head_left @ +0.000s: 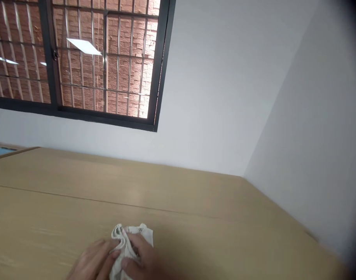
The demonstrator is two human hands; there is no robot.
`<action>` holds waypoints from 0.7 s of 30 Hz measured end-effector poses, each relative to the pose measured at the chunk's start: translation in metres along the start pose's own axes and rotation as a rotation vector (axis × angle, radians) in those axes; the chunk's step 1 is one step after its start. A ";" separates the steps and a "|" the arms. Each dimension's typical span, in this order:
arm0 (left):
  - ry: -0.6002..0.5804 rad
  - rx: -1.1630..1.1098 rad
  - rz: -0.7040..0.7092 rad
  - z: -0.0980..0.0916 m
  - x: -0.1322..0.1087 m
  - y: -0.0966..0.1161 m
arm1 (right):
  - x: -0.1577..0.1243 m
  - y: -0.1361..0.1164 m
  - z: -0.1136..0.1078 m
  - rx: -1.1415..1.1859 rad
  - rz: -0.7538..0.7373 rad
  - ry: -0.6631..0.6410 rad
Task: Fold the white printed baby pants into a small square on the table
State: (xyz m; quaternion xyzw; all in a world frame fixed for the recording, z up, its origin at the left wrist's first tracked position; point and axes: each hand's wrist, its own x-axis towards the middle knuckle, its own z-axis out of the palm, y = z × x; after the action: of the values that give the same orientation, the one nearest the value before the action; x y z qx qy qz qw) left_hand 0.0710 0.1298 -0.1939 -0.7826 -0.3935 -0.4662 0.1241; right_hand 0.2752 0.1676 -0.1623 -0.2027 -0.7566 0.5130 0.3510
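A light-coloured cloth (pixel 147 234) with small dark print is bunched up just above the wooden surface, near the bottom of the head view. My left hand (pixel 93 259) pinches its left side, the fingers closed on a fold. From the right, my right hand (pixel 141 256) grips the same cloth, with the thumb and fingers pressed into it. The folds gather between the two hands. The lower part of the cloth and both wrists run out of the frame.
The wooden tabletop (pixel 195 194) has a long seam across it and meets the white wall (pixel 213 97) at the back and right. A dark-framed window (pixel 108 116) with metal bars is behind. At far left a blue surface (pixel 1 151) shows beyond a wooden edge.
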 end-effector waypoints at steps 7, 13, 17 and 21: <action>0.080 -0.177 -0.092 -0.048 0.038 0.004 | -0.015 -0.060 -0.021 0.169 -0.046 0.021; 0.168 -0.099 -0.169 -0.122 0.067 0.029 | -0.030 -0.128 -0.039 -0.011 -0.095 0.113; 0.172 -0.059 -0.114 -0.163 0.065 0.050 | -0.035 -0.160 -0.030 -0.175 -0.219 0.219; 0.210 -0.016 -0.031 -0.187 0.058 0.066 | -0.037 -0.178 -0.011 -0.427 -0.382 0.287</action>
State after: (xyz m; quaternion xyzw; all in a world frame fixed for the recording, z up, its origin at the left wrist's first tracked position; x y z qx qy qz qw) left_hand 0.0159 0.0107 -0.0345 -0.7243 -0.3863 -0.5508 0.1512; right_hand 0.3180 0.0800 -0.0088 -0.1964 -0.8143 0.2336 0.4938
